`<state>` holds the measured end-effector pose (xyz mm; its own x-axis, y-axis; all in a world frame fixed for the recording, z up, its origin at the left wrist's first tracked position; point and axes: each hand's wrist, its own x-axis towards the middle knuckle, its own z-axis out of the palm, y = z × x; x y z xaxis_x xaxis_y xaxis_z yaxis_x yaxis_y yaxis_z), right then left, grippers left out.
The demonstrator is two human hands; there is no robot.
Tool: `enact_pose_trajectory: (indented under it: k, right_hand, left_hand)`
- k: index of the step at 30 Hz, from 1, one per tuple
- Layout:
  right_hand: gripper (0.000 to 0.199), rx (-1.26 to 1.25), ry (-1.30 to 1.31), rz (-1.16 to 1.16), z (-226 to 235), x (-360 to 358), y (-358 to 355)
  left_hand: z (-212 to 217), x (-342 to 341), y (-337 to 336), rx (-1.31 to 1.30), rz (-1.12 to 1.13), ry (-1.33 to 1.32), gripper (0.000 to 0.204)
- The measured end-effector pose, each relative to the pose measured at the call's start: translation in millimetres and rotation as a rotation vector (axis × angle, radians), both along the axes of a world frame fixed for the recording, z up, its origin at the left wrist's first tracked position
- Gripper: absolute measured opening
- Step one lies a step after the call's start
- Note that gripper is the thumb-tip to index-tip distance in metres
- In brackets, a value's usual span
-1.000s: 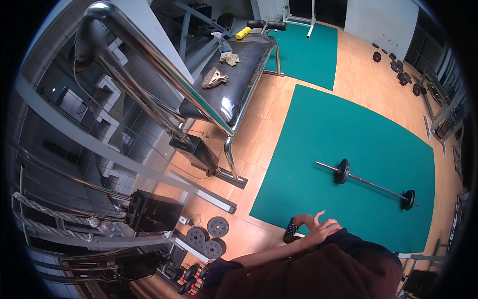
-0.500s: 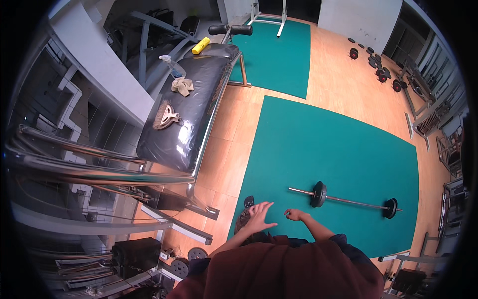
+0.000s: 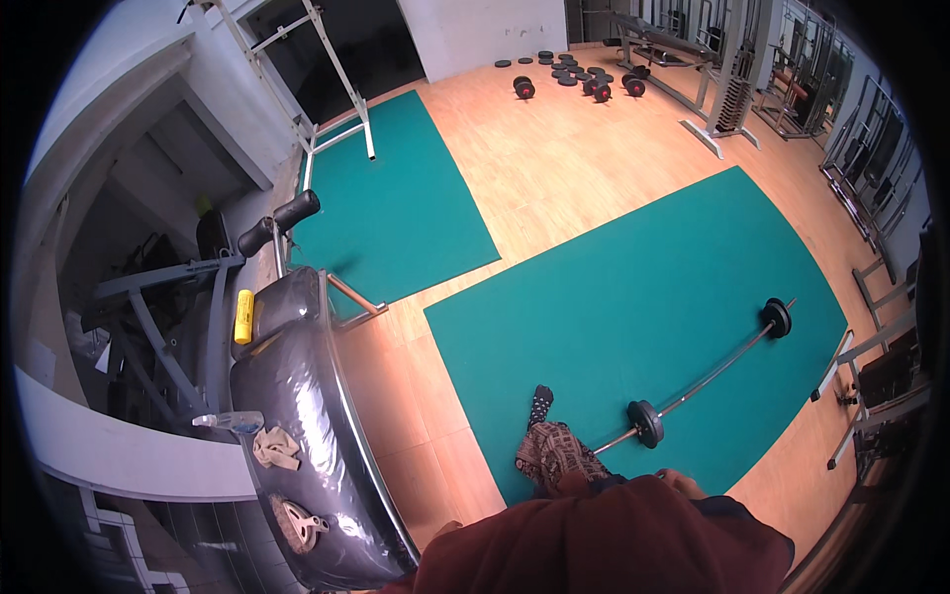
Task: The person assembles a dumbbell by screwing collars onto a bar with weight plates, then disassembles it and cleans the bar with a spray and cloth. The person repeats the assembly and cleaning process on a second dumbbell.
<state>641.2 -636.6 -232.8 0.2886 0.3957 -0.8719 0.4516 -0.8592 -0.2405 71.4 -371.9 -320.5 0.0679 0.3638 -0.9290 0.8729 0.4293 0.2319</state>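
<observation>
You're standing at the edge of the big green mat, looking down, and honestly not much of your hands makes it into the shot. Your right hand just peeks over the dark red sleeve, only knuckles showing, so I can't tell if the fingers are curled or loose; nothing seems to be in it. Your left hand is an even smaller sliver at the edge of the sleeve near the bench, and its fingers can't be read either.

The barbell lies flat on the mat just ahead and to the right of you, one small plate near your right hand and the other out toward the mat's far edge. It probably sits on the mat so the rubber takes the weight instead of the wood floor. Your foot in a patterned sock is planted on the mat near the closer plate.

To your left is the padded black bench, wrapped in shiny plastic, likely to keep the pad clean. On it sit a yellow cylinder, a clear bottle lying on its side, a crumpled tan cloth and a small strap-like thing I can't make out well. Loose weight plates are scattered on the wood floor far across the room
</observation>
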Motion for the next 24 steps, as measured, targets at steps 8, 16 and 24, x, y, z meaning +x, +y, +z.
enact_pose_trajectory:
  k: [8, 16, 24]
  right_hand:
    - [0.045, 0.013, -0.225, -0.234, 29.5, 32.0, 162.5]
    - [0.035, -0.13, -0.257, 0.55, 9.3, 152.5, 416.3]
    - [0.028, -0.307, -0.202, 0.582, -3.6, 227.3, 577.5]
  left_hand:
    - [111.9, 327.0, 310.3, 0.22, -0.387, -0.556, 0.056]
    - [188.4, 472.3, 528.6, 0.396, -0.071, -0.947, 0.036]
    - [28.7, 357.1, 642.8, -0.086, -0.444, -0.034, 0.054]
